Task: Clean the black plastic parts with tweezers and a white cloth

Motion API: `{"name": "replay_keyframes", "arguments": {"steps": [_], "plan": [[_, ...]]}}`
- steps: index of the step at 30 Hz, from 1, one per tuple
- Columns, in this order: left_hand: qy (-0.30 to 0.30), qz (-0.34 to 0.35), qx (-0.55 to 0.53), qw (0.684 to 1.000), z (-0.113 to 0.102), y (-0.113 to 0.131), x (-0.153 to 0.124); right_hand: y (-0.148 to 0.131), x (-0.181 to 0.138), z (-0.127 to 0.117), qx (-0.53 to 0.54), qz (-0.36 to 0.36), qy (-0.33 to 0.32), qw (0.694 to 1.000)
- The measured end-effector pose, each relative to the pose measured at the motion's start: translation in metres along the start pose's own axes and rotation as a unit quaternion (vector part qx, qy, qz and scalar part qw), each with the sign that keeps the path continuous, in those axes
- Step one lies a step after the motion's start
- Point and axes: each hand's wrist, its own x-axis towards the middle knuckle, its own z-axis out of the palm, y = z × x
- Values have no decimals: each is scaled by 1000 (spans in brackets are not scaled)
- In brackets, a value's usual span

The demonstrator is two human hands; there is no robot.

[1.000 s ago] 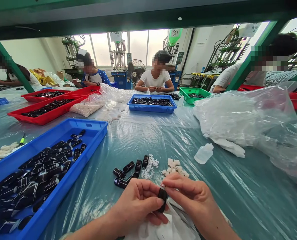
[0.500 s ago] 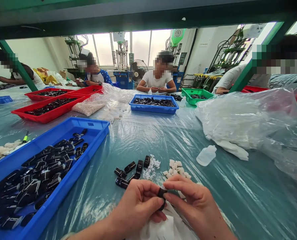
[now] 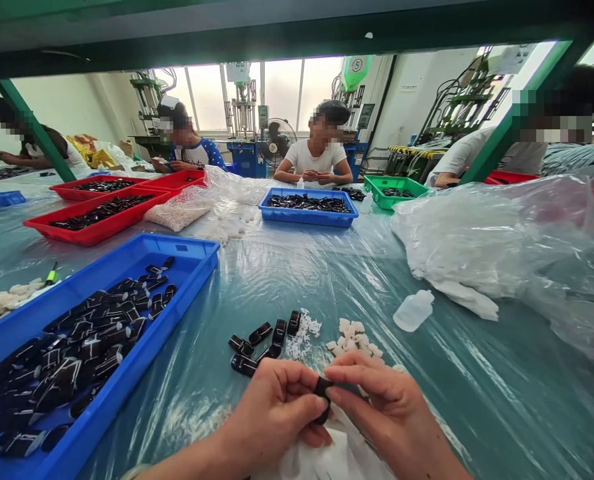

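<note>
Between my two hands, near the bottom of the view, is a small black plastic part. My left hand grips it between thumb and fingers. The thumb and fingertips of my right hand pinch its upper right side. Just beyond my left hand lie several glossy black parts on the plastic-covered table. Beside them are a heap of tiny white pieces and a pile of cream-coloured blocks. White sheeting lies under my hands.
A blue tray of black parts stands at left. A squeeze bottle lies at right near a large clear bag. Farther back are red trays, a blue tray, a green tray and several co-workers. A green beam crosses overhead.
My hands stay almost in place. The black part has turned slightly between my fingers, and my right fingertips have shifted a little on it.
</note>
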Motion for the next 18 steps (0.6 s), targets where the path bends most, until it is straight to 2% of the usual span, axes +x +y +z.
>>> {"name": "replay_keyframes", "arguments": {"steps": [13, 16, 18], "plan": [[3, -20, 15, 1000, -3, -1, 2, 0, 0, 2, -49, -35, -29, 998], [27, -8, 26, 999, -6, 2, 3, 10, -2, 3, -87, -46, -1, 995], [49, 25, 54, 997, -9, 6, 3, 19, -3, 3, -123, -56, 30, 990]]}}
